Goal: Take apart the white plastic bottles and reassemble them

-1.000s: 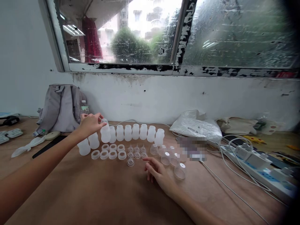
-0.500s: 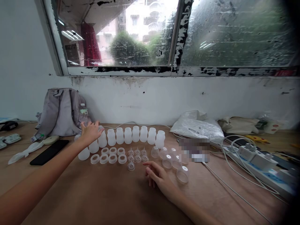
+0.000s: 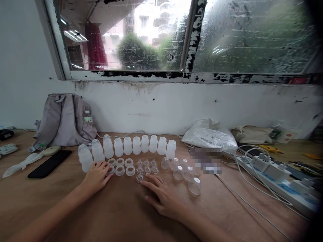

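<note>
white frosted bottles [image 3: 136,145], ten upright in a curved row on the brown table [image 3: 121,208], head view. three at the left end have clear tops on; the rest have bare mouths.

left hand [image 3: 97,176]: palm down in front of the left-end bottles, fingertips at the leftmost front one of the pale rings [image 3: 119,170]. thumb sits a bit off the fingers; cannot tell if the ring is gripped or just touched. rings lie flat in two short rows before the bottles.

right hand [image 3: 161,195]: open, fingers loosely spread, nothing held. index tip is right by the nearest of the clear teats [image 3: 140,178], contact unclear. other teats are grouped just behind it, tips up.

clear domed covers [image 3: 194,186] stand right of the teats, loose cluster. pixelated patch [image 3: 205,160] beyond them, contents unreadable, cable running from it.

left side: grey backpack [image 3: 60,119] against wall, black phone [image 3: 49,164] flat. right side: plastic-wrapped package [image 3: 209,137] by the wall, white power strip [image 3: 277,183] with plugs and cables.
</note>
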`<state>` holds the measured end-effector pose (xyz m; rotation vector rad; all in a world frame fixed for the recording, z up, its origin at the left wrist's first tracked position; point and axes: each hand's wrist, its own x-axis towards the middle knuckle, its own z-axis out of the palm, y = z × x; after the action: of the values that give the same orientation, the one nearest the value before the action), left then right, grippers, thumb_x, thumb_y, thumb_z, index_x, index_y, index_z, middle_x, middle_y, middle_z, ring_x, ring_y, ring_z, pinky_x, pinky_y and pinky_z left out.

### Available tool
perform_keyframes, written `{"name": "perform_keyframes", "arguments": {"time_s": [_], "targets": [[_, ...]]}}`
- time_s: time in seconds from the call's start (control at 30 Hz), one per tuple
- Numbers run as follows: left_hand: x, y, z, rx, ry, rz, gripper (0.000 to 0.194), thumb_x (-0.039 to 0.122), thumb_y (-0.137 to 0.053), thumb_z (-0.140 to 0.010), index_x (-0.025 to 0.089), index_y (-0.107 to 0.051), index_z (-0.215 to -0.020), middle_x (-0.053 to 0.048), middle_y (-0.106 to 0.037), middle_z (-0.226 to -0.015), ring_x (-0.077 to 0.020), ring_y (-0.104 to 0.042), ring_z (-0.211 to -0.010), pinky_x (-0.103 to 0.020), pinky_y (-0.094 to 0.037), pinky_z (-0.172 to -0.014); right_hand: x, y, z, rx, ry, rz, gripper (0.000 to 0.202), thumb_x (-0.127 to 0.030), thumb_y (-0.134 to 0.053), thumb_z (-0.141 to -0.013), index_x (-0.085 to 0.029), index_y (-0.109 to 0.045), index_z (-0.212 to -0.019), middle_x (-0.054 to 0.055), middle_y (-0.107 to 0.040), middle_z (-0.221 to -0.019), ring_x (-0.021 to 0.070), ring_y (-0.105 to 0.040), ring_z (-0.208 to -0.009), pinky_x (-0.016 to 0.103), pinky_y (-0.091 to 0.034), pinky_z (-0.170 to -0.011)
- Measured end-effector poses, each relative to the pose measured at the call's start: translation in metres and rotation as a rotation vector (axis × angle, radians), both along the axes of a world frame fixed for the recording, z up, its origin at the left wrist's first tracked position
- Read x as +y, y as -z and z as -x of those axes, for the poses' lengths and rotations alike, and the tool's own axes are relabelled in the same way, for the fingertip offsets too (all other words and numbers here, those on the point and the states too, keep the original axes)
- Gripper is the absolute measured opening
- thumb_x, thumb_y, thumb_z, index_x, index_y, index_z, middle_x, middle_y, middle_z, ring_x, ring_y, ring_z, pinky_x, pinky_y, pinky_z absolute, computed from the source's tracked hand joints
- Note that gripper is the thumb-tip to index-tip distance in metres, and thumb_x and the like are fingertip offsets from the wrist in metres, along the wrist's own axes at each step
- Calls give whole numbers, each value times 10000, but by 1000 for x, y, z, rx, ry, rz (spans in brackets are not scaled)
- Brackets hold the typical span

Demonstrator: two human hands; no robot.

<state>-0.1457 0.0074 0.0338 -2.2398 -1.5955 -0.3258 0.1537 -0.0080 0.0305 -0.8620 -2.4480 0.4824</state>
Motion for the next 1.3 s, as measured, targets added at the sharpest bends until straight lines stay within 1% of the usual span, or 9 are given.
{"name": "perform_keyframes", "arguments": {"time_s": [0.1,0.17,0.33,0.43,0.53,0.8,1.03,1.13,1.3], "targets": [[-2,-1,-1,-83,28,-11,218,331,-404,-816,207,-582,-845,-81,-596,-1003,-252,-507,-964,-393,-370,-809,5,2,12,-99,-7,-35,497,-365,-516,-784,-255,-403,-1255,97,-346,-1340,274,-280,-1224,476,-222,-988],[-6,-6,-11,-179,76,-28,196,328,-412,-818,214,-569,-845,-71,-588,-1020,-241,-504,-977,-379,-377,-818,7,2,18,-71,-2,-30,456,-353,-518,-782,-228,-454,-1216,107,-399,-1302,264,-332,-1191,457,-245,-979],[-19,-17,-59,-442,302,30,188,350,-450,-812,202,-512,-909,-61,-591,-915,-201,-532,-879,-340,-410,-782,10,-3,14,207,-33,145,191,-270,-486,-805,-221,-645,-897,64,-604,-1019,198,-512,-991,357,-366,-889],[-21,-17,-86,-488,442,58,229,370,-505,-780,201,-509,-935,-57,-588,-901,-194,-529,-845,-332,-418,-763,14,-3,6,439,46,310,227,-303,-462,-822,-198,-655,-765,55,-630,-949,193,-551,-921,329,-403,-835],[-16,-12,-102,-450,504,59,265,416,-542,-748,210,-537,-915,-52,-589,-885,-203,-519,-832,-346,-408,-764,19,-1,3,574,117,393,251,-348,-466,-818,-182,-641,-750,49,-631,-899,194,-558,-879,316,-413,-805],[-6,11,-98,-412,390,130,379,508,-544,-713,192,-534,-922,-67,-574,-884,-226,-499,-821,-370,-393,-745,24,4,4,609,201,453,257,-404,-494,-787,-183,-624,-759,30,-624,-797,186,-546,-795,292,-412,-731],[-7,13,-100,-444,334,172,481,572,-563,-654,197,-539,-955,-64,-569,-914,-246,-499,-848,-393,-378,-773,26,6,2,568,252,480,222,-351,-468,-795,-185,-615,-783,22,-609,-778,176,-534,-758,276,-405,-674],[-10,10,-102,-611,269,215,262,433,-424,-810,211,-561,-824,-33,-577,-817,-197,-516,-772,-335,-393,-722,21,8,2,501,234,399,156,-235,-461,-778,-193,-592,-852,23,-591,-805,158,-518,-729,269,-407,-658],[-17,8,-113,-1077,218,440,277,397,-363,-844,204,-507,-708,21,-534,-624,-129,-491,-582,-240,-395,-555,3,4,9,356,84,216,329,-159,-501,-726,-227,-492,-1048,34,-551,-930,153,-503,-779,268,-415,-681]]}}
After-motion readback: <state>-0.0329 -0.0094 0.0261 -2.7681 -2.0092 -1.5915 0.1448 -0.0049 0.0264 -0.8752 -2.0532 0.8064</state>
